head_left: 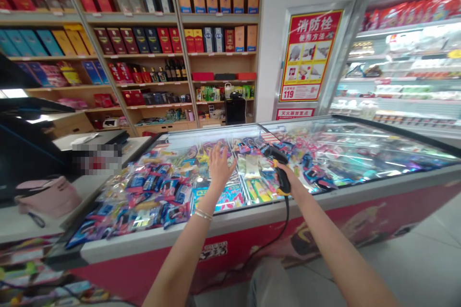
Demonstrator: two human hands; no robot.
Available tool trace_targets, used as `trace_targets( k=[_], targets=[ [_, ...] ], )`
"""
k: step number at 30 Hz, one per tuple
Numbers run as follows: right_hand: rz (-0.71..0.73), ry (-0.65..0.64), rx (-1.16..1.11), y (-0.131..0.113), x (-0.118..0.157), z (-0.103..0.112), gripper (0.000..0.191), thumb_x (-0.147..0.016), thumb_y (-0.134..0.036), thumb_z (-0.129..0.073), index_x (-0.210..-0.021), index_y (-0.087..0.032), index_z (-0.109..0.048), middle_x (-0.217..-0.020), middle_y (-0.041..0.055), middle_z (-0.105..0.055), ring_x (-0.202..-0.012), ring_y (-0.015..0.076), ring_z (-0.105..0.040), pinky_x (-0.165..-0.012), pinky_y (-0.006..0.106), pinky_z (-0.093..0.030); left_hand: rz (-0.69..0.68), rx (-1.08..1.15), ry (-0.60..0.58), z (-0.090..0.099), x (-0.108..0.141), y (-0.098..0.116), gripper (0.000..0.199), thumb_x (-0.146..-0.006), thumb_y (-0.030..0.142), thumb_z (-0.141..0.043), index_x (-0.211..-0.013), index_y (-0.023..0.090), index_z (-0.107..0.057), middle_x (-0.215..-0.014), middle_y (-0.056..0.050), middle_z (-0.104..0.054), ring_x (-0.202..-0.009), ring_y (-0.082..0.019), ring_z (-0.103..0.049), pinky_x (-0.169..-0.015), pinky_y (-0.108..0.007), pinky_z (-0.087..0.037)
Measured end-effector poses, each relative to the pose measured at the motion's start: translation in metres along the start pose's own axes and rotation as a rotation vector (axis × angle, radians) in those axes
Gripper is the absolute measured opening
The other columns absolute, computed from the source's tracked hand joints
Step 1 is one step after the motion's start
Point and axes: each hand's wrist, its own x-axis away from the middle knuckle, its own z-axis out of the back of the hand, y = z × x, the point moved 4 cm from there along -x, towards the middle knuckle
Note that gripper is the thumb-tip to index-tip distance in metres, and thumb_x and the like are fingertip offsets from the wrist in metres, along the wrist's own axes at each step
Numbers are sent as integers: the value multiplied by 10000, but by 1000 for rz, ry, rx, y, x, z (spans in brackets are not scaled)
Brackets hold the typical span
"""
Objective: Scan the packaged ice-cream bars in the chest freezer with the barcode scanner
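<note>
A black and yellow barcode scanner [283, 177] is gripped in my right hand [288, 180], its head tilted up to the left and its cable hanging over the freezer's front. My left hand [220, 165] is spread with nothing in it, over the glass top of the chest freezer [252, 211]. Many blue and pink snack packets [158, 187] lie heaped on the glass to the left of that hand. More packets [313, 168] are spread to the right of the scanner. Yellow-green packages [260, 189] show between my hands.
At the left, a pink bag [50, 196] stands on a counter [133, 153] beside dark equipment. Shelves [137, 19] of boxes and bottles line the back. An open refrigerated display [406, 67] stands at the right. The cable [277, 237] hangs down in front.
</note>
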Motion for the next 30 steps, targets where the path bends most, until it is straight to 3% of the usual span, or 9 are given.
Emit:
trace_targets(
  k=[4,7,10,13,20,24,30],
  targets=[
    [39,131,-17,-11,-7,52,188,-706,-302,-706,-768,-150,-615,-483,-12,-569,-369,90,-514,-330,162,-422,-31,-23,-147,-61,-1,43,472,-833,341,-519,-1288,233,-461,-1411,-101,-408,-1281,-278,-384,-1068,-440,-300],
    [46,188,-63,-11,-11,79,194,-706,-314,-705,-767,-154,-613,-482,-10,-571,-373,90,-512,-327,163,-417,12,-2,-297,-106,1,69,448,-820,292,-541,-1255,211,-474,-1317,-110,-495,-1193,-252,-468,-992,-391,-384],
    [69,172,-80,-8,-13,90,211,-693,-320,-709,-782,-150,-621,-472,-13,-562,-365,91,-501,-317,167,-397,79,57,-457,-145,2,89,400,-831,330,-544,-1192,164,-506,-1180,-124,-577,-1106,-240,-527,-931,-359,-415],
    [89,155,-59,-7,-13,89,228,-668,-319,-722,-766,-138,-623,-468,-12,-556,-366,89,-497,-327,172,-394,144,61,-537,-169,2,105,450,-838,417,-535,-1180,127,-507,-1190,-151,-572,-1108,-258,-527,-929,-363,-404],
    [135,134,-80,-12,-9,81,236,-614,-307,-741,-727,-142,-616,-538,-2,-599,-379,79,-483,-344,188,-393,238,-83,-517,-185,1,124,563,-797,526,-549,-1149,87,-526,-1195,-199,-566,-1168,-329,-468,-960,-427,-354],
    [140,141,-104,-13,-8,82,220,-625,-301,-731,-734,-145,-621,-553,-1,-605,-392,78,-486,-351,186,-397,234,-100,-466,-188,1,122,602,-778,525,-574,-1205,111,-479,-1181,-187,-571,-1164,-316,-466,-952,-419,-348],
    [126,134,-89,-10,-11,85,230,-644,-331,-713,-731,-138,-624,-465,-14,-555,-379,78,-476,-363,175,-383,282,-113,-519,-190,0,117,562,-715,483,-636,-1107,91,-543,-1132,-180,-589,-1114,-328,-491,-927,-405,-359]
  ],
)
